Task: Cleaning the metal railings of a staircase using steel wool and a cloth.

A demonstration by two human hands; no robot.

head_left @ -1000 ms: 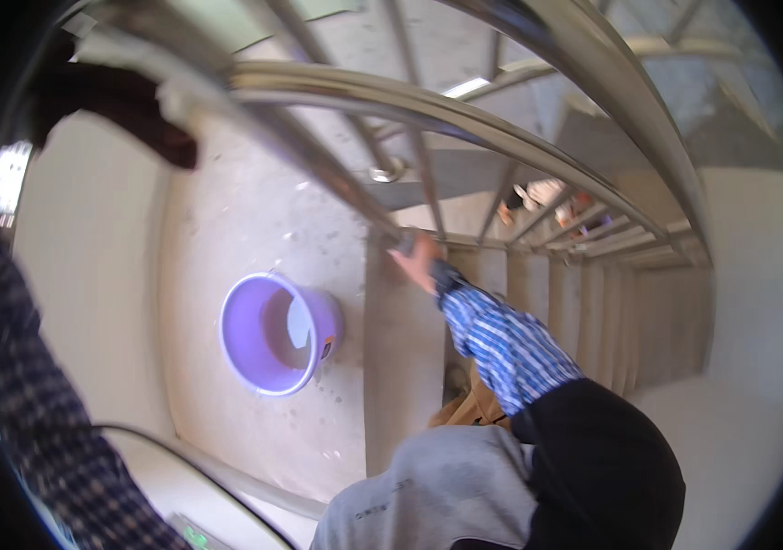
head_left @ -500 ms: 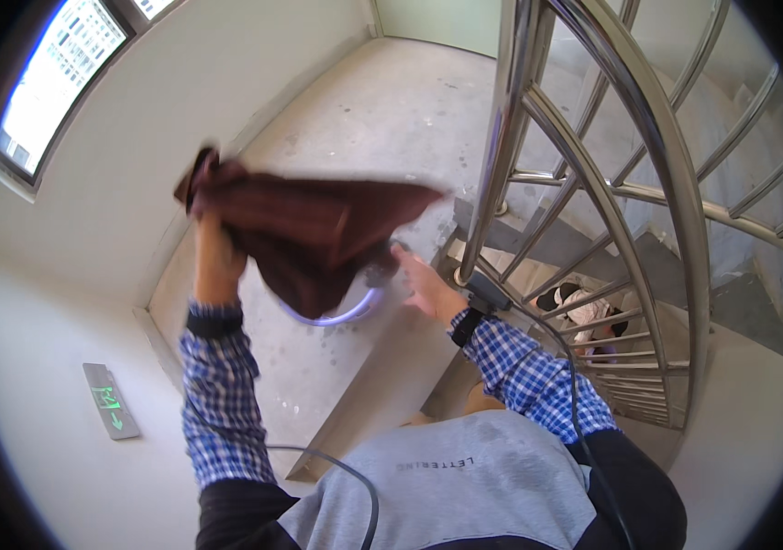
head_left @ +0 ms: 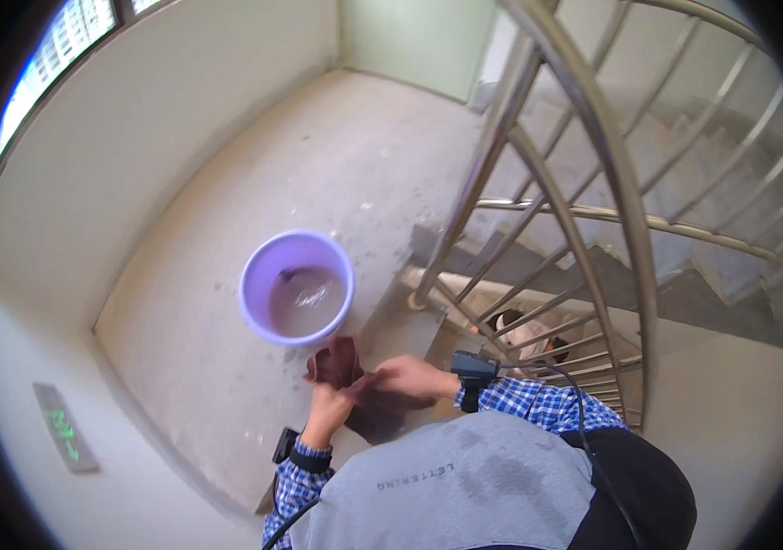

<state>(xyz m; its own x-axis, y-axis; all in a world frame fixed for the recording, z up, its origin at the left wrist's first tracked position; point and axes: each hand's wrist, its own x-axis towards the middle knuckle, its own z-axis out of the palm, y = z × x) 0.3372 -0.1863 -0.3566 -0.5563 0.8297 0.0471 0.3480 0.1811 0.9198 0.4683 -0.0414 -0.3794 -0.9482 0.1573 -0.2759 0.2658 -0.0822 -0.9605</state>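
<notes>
A dark maroon cloth (head_left: 336,361) is bunched between my hands, close in front of my body. My left hand (head_left: 325,411) is closed round its left part, with a bunched end sticking up above the fingers. My right hand (head_left: 410,378) pinches the cloth from the right, and a loose part hangs below, blurred by motion. Just beyond my hands stands a purple bucket (head_left: 343,307) on the landing floor, holding murky greyish water (head_left: 304,307). A small dark thing in the water, at the bucket's far side, is too unclear to name.
A shiny metal stair railing (head_left: 584,110) curves up on the right. Stairs (head_left: 428,321) go down beside me, and a person (head_left: 524,335) shows below through the bars. At left are a wall, a window (head_left: 52,69) and a green exit sign (head_left: 63,428). A pale door (head_left: 419,41) stands beyond.
The cloth has come down from in front of me toward my body, gathered from a spread state. My right hand, earlier apart with fingers extended, now holds it too. The bucket is uncovered.
</notes>
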